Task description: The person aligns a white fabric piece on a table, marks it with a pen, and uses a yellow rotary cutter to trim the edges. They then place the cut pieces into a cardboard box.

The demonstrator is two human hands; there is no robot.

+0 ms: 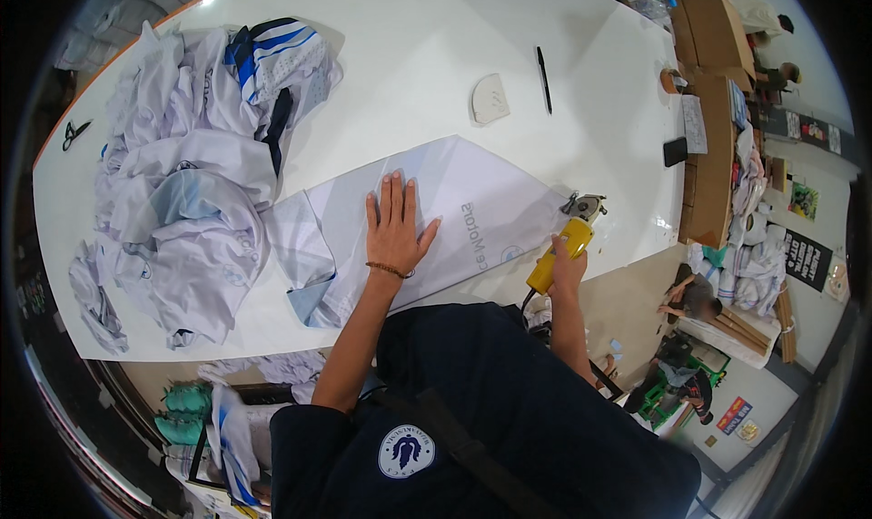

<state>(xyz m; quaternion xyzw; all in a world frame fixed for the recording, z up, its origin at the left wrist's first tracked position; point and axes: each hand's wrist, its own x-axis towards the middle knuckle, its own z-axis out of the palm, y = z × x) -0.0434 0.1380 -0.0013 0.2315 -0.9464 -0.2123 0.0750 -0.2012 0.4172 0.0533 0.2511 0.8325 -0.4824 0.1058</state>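
Note:
My left hand [396,227] lies flat, fingers slightly apart, on a folded piece of pale white fabric [454,183] with light blue panels and printed lettering. My right hand [564,263] grips a yellow electric rotary cutter [572,237], its round blade head [587,207] at the right corner of the fabric. A cord runs down from the cutter toward my body. A small cream curved piece [490,98] and a black pen [544,79] lie on the white table [400,74] beyond the fabric.
Heaped white and blue garments [182,210] cover the table's left, beside scissors [74,132]. At right are a phone [675,151], cardboard [707,210] and piled fabric. Several other people work on the right, including one crouching [695,296] and one by green equipment [699,396].

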